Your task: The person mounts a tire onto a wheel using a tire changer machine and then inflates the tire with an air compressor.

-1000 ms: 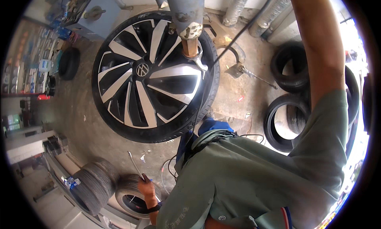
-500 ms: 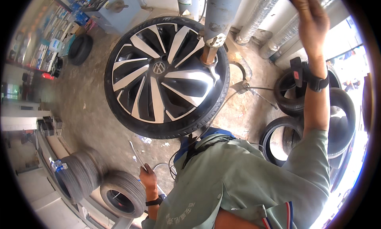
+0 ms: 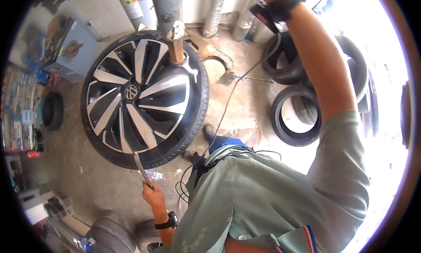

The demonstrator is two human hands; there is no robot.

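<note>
A black tyre on a silver-and-black alloy rim lies flat under the grey column and mounting head of a tyre machine. My left hand, with a dark band at the wrist, is shut on a slim metal lever. The lever's tip rests at the tyre's near edge. My right arm reaches up past the top of the picture, a black watch on the wrist. The right hand itself is cut off by the edge. My green shirt fills the lower right.
Loose tyres lie at the right and behind my arm, more at the lower left. A grey cabinet, a gas cylinder, stocked shelves and a small tyre stand left. A cable crosses the concrete floor.
My left hand has risen from beside the lower-left tyres and brought the lever to the wheel's near edge. My right arm reached higher, taking the hand out of the top of the picture.
</note>
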